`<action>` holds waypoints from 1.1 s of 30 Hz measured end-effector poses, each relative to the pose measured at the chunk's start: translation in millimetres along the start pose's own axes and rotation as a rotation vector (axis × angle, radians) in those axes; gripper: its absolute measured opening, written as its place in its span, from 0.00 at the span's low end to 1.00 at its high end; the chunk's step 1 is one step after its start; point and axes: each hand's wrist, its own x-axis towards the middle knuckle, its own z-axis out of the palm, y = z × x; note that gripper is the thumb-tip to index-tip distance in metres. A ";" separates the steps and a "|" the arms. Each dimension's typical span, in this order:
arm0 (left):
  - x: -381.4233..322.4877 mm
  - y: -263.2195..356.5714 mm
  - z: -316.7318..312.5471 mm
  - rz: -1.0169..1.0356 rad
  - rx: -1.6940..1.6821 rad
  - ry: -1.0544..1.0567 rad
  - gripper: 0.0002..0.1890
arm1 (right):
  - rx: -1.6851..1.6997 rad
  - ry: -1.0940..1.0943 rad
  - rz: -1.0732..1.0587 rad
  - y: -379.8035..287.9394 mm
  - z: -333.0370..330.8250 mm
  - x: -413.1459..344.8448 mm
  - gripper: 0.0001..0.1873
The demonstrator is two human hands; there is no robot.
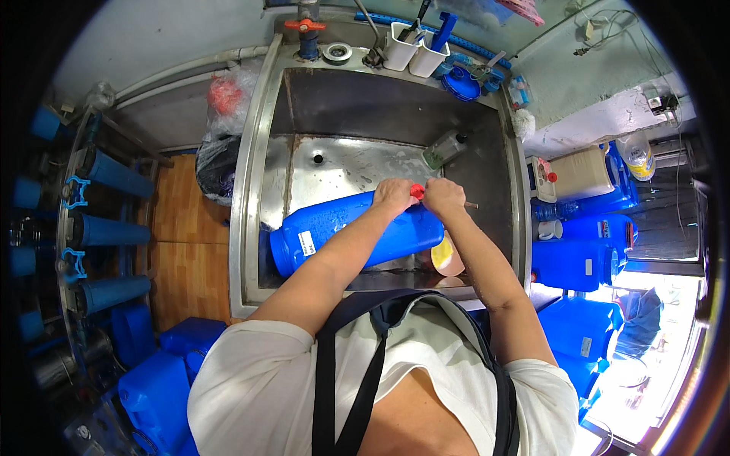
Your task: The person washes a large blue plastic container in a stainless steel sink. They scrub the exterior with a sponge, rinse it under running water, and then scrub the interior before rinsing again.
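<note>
A large blue plastic container (348,228) lies on its side, slightly tilted, in a stainless steel sink (251,188). Its surface is wet and bears a small white label. My left hand (394,195) is at its far edge, fingers curled at a red plastic cap (417,191). Close beside it, my right hand (444,197) is closed around a thin stick-like tool (471,205), whose end pokes out to the right. The tool's other end is hidden. Below my right wrist lies a pinkish dish (449,267) with a yellow sponge (441,251) in it.
A green-tinted clear bottle (443,150) leans in the sink's far right corner. White holders (402,48) with brushes, a blue lid (461,84) and an orange-handled valve (305,25) line the back ledge. Blue containers stand right (570,265) and lower left (157,387); filter housings (117,229) are left.
</note>
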 end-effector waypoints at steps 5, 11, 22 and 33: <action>2.6 -4.3 3.6 -0.019 0.030 -0.013 0.15 | 0.019 -0.021 0.023 -4.6 -3.0 8.3 0.16; 3.2 -6.3 6.5 -0.014 0.021 -0.031 0.16 | -0.054 0.000 -0.076 -9.3 -4.3 12.5 0.15; 6.4 -1.0 1.7 -0.096 0.057 -0.099 0.18 | -0.401 0.100 -0.524 4.6 -0.3 32.7 0.10; 2.3 2.1 -3.0 -0.087 -0.002 -0.114 0.18 | -0.441 0.071 -0.578 6.8 -3.2 27.5 0.10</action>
